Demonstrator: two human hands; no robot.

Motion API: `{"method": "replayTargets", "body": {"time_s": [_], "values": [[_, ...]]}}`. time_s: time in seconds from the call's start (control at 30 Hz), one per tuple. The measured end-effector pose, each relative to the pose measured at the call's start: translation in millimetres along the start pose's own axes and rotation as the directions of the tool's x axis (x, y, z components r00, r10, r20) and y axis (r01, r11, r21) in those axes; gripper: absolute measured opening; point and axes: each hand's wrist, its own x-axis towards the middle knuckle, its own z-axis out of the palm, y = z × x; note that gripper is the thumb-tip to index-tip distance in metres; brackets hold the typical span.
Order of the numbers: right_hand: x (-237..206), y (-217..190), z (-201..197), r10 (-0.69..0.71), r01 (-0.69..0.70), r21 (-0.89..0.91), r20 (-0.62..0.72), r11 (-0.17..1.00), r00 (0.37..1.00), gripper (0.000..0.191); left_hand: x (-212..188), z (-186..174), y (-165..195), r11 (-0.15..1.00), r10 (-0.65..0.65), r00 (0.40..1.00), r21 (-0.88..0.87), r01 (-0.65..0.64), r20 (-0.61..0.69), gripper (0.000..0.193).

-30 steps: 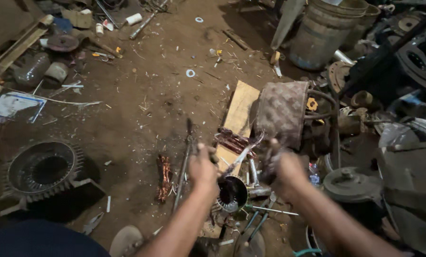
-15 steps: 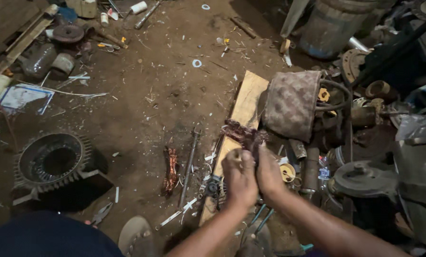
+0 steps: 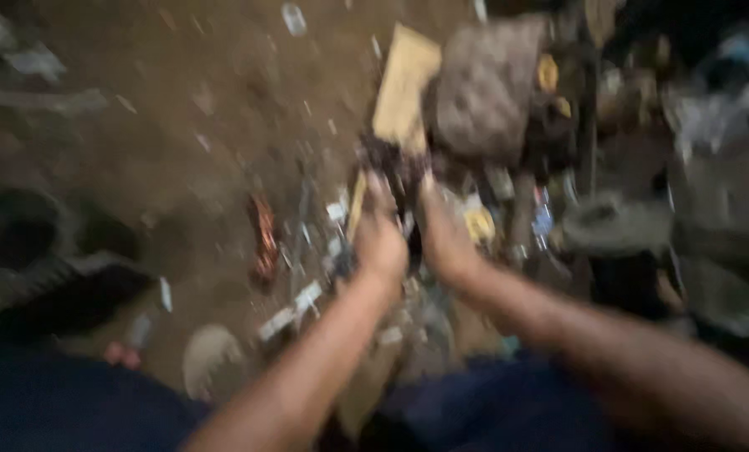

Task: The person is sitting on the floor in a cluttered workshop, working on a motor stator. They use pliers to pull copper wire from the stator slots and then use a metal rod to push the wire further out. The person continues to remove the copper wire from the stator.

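The head view is heavily blurred by motion. My left hand (image 3: 380,237) and my right hand (image 3: 443,234) are close together over the dirt floor, fingers curled around a dark object (image 3: 409,219) between them. What the object is cannot be made out. A dark tangle of wire (image 3: 384,159) lies just beyond the fingertips, at the near end of a pale wooden board (image 3: 404,84). A brownish woven sack (image 3: 485,88) sits right of the board.
A ribbed motor housing (image 3: 31,251) lies at the left. An orange copper coil (image 3: 265,237) and scattered small metal tools (image 3: 295,303) lie left of my hands. Dark machine parts (image 3: 634,222) crowd the right side. A round pale disc (image 3: 209,358) lies near my leg.
My hands came together from apart and now stay joined on the dark object. The camera has swung closer and down, blurring everything.
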Motion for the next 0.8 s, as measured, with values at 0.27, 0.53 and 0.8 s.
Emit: {"method": "replayTargets", "body": {"time_s": [0.27,0.53,0.8], "values": [[-21,-30,-29,-0.329,0.379,-0.454,0.189,0.806,0.925,0.056,10,9,-18,0.972,0.018,1.000,-0.233,-0.022,-0.018,0.073],[-22,-26,-39,-0.380,0.432,-0.112,0.315,0.895,0.869,0.063,17,20,-25,0.880,-0.067,0.992,-0.462,0.109,0.107,0.064],[-1,-17,-38,-0.298,0.274,-0.279,-0.048,0.921,0.953,0.045,-4,26,-31,0.853,-0.146,0.949,-0.451,0.264,0.280,0.064]]}}
